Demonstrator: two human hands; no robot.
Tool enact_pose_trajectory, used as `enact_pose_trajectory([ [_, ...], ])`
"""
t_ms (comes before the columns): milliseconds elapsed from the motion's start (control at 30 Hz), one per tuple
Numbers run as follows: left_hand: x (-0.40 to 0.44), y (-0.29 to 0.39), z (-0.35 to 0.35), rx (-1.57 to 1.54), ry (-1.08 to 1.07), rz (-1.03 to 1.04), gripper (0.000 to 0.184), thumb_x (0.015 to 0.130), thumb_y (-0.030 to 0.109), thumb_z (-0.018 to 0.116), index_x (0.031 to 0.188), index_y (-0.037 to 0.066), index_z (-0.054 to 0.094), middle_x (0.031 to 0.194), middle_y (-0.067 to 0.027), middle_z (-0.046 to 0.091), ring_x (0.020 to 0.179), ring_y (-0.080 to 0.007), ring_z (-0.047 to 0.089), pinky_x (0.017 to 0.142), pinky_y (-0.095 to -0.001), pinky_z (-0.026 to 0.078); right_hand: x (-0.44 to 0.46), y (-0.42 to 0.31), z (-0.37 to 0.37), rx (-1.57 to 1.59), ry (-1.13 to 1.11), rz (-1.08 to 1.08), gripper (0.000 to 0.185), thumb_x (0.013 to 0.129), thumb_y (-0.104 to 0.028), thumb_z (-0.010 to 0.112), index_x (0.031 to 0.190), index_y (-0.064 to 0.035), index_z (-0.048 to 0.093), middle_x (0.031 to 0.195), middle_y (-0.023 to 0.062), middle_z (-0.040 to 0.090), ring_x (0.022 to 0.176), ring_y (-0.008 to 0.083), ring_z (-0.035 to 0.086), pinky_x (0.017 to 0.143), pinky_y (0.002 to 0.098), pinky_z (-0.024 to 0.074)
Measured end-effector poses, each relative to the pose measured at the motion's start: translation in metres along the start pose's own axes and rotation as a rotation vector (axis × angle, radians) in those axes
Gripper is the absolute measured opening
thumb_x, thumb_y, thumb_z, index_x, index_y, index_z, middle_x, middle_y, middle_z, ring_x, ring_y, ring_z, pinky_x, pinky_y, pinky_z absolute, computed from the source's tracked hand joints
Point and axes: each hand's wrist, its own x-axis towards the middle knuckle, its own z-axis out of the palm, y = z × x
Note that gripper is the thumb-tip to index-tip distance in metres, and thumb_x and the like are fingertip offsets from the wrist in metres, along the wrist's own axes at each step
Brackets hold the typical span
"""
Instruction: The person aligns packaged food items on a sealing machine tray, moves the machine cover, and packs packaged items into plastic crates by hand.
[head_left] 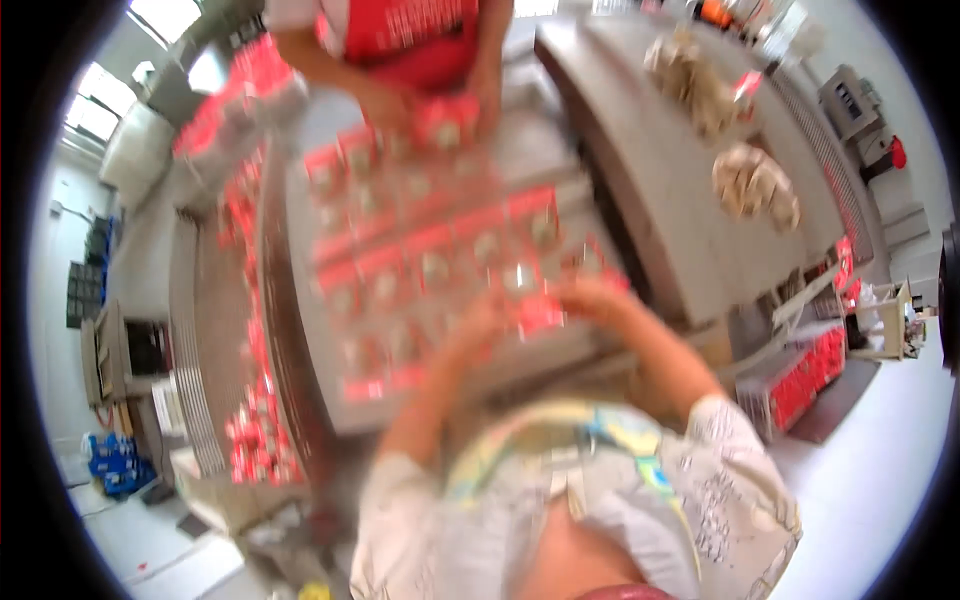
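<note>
Both my hands are around a small red package with a clear front point(541, 314) at the near edge of the table, and motion blurs them. My left hand point(488, 318) closes on its left side. At its right side is my right hand point(592, 299), also closed on it; the single fingers are smeared. Rows of similar red packages with pale round contents point(436, 268) lie on the grey table just beyond my hands. Lettering on them is too blurred to read.
Across the table a person in a red apron point(412, 28) has both hands on the far packages. A conveyor with red packages point(262, 400) runs along the left. On the right, crumpled brown paper point(755, 187) lies on a grey surface point(640, 130); below stands a red-filled crate point(800, 385).
</note>
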Motion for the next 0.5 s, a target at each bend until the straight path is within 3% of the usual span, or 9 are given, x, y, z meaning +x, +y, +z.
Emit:
enact_pose_trajectory([
  [100,0.001,-0.012,-0.003,-0.329,-0.074,-0.145,0.054,0.077,0.021,0.073,0.123,0.003,0.05,0.092,-0.0058,0.065,0.079,-0.015,0.062,0.063,-0.0288,0.048,-0.015,-0.029,0.003,-0.058,-0.112,0.125,0.019,0.083,-0.016,0.07,0.097,-0.005,0.064,0.081,0.0004,0.064,0.069,0.0072,0.058,0.059,0.023,0.0451],
  [200,0.009,-0.025,-0.005,-0.429,-0.07,-0.229,0.061,0.076,0.017,0.075,0.128,0.003,0.047,0.089,-0.0053,0.067,0.078,-0.0144,0.064,0.061,-0.0271,0.048,-0.01,-0.035,0.005,-0.241,-0.12,0.124,0.019,0.08,-0.015,0.073,0.094,-0.0048,0.065,0.073,-0.0001,0.063,0.063,0.0073,0.057,0.056,0.0216,0.0428],
  [400,0.005,-0.023,-0.001,0.686,0.171,-0.157,0.075,0.071,0.021,0.075,0.135,0.004,0.041,0.086,-0.0169,0.065,0.081,-0.0314,0.064,0.068,-0.0423,0.049,0.007,-0.014,0.012,-0.611,0.145,-0.076,0.023,0.074,-0.013,0.074,0.088,0.0035,0.064,0.076,0.0072,0.066,0.07,0.0153,0.062,0.065,0.0281,0.0485],
  [433,0.005,-0.016,0.002,0.737,0.193,-0.189,0.078,0.068,0.022,0.074,0.136,0.004,0.039,0.088,-0.0226,0.063,0.087,-0.0385,0.061,0.074,-0.0486,0.047,0.011,-0.01,0.014,-0.71,0.178,-0.11,0.025,0.073,-0.013,0.075,0.088,0.0034,0.064,0.076,0.0086,0.066,0.069,0.0163,0.062,0.065,0.0291,0.0487],
  [500,0.008,-0.025,0.003,0.855,0.176,-0.218,0.077,0.069,0.021,0.074,0.135,0.004,0.039,0.088,-0.022,0.064,0.086,-0.0387,0.062,0.074,-0.0493,0.047,0.017,-0.003,0.017,-0.834,0.245,-0.175,0.028,0.07,-0.013,0.076,0.09,0.0023,0.064,0.078,0.0144,0.067,0.073,0.0225,0.065,0.067,0.0335,0.0495],
])
